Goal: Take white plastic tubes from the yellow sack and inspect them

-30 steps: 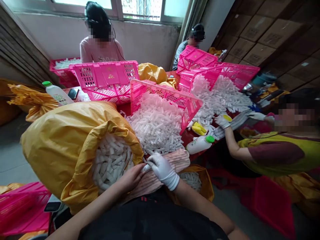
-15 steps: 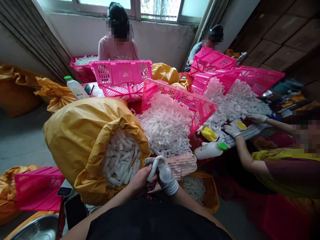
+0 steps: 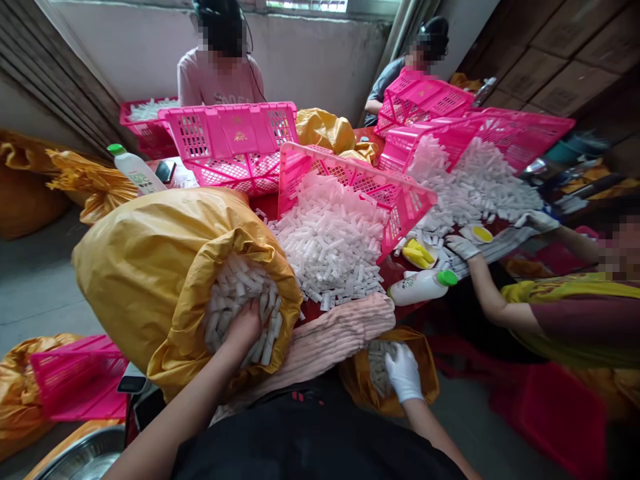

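My left hand (image 3: 246, 325), bare, is inside the mouth of a large yellow sack (image 3: 150, 247). It is among short white tubes (image 3: 267, 340), and its fingertips are buried there, so I cannot see whether it holds one. My right hand (image 3: 403, 373) wears a white glove and is over a smaller yellow sack (image 3: 426, 363) low on the right. Its fingers are apart, with no tube visible in them, above whitish pieces (image 3: 379, 367) in that sack. A ribbed pinkish cloth (image 3: 340, 333) lies between the two sacks.
A heap of white tubes (image 3: 333, 243) spills from a tipped pink basket (image 3: 407, 200). A white bottle (image 3: 420, 288) with a green cap stands tilted near a dish of yellow pieces (image 3: 419, 255). A co-worker's gloved hand (image 3: 463, 247) is at the right; two people sit opposite.
My hands have separated from in front of the big sack, where they met around a white piece. The left has gone into the sack, the right down to the smaller one. The view has tilted slightly.
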Demonstrator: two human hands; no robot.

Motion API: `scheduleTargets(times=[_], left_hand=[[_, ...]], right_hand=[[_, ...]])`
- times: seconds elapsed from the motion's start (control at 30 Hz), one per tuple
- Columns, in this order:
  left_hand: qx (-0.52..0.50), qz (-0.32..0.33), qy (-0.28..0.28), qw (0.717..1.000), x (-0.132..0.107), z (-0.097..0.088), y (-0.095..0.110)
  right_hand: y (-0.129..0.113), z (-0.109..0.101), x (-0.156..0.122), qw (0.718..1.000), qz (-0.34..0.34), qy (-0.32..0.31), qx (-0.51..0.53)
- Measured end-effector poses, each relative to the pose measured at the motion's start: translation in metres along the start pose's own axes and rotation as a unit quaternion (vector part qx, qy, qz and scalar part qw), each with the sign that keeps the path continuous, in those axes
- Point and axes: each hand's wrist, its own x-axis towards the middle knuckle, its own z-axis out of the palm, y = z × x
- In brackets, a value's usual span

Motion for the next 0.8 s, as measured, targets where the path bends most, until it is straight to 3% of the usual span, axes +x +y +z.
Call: scheduleTargets(times=[0.07,0.13,0.27,0.33,0.4,0.43,0.47,0.57,0.63,0.73,0.8], left_hand=[[0.015,-0.009,-0.022,1.0,0.014,0.001,-0.001],[0.026,-0.009,-0.038,0.999,0.022,-0.002,0.002],[0.007,0.006,-0.004,1.0,0.016,-0.015,0.005],[-0.077,0.001,0.036,0.996,0.006,-0.024,0.004],[-0.232,-0.045,0.049,0.971,-0.006,-0.033,0.004],[-0.333,-0.078,0.048,0.939,-0.013,-0.038,0.005],[-0.441,-0.11,0.047,0.89,-0.019,-0.043,0.007],[-0.708,-0.156,0.04,0.688,-0.038,-0.055,0.018],[-0.793,-0.158,0.021,0.588,-0.047,-0.061,0.027],[-0.842,-0.15,-0.031,0.518,-0.053,-0.068,0.044],[-0.855,-0.141,-0.063,0.495,-0.055,-0.069,0.055]], right_hand=[[-0.025,0.024,0.0,0.994,-0.066,-0.091,-0.007],[-0.067,0.064,0.002,0.981,-0.105,-0.165,-0.003],[-0.149,0.145,0.011,0.954,-0.113,-0.271,-0.053],[-0.171,0.167,0.018,0.943,-0.094,-0.309,-0.08],[-0.18,0.171,0.024,0.938,-0.079,-0.328,-0.084],[-0.18,0.167,0.026,0.938,-0.075,-0.33,-0.077],[-0.179,0.159,0.027,0.938,-0.074,-0.331,-0.069],[-0.175,0.123,0.02,0.939,-0.087,-0.331,0.004],[-0.176,0.094,0.009,0.915,-0.076,-0.358,0.17],[-0.186,0.055,-0.01,0.81,-0.018,-0.408,0.421],[-0.196,0.035,-0.018,0.777,0.004,-0.438,0.453]])
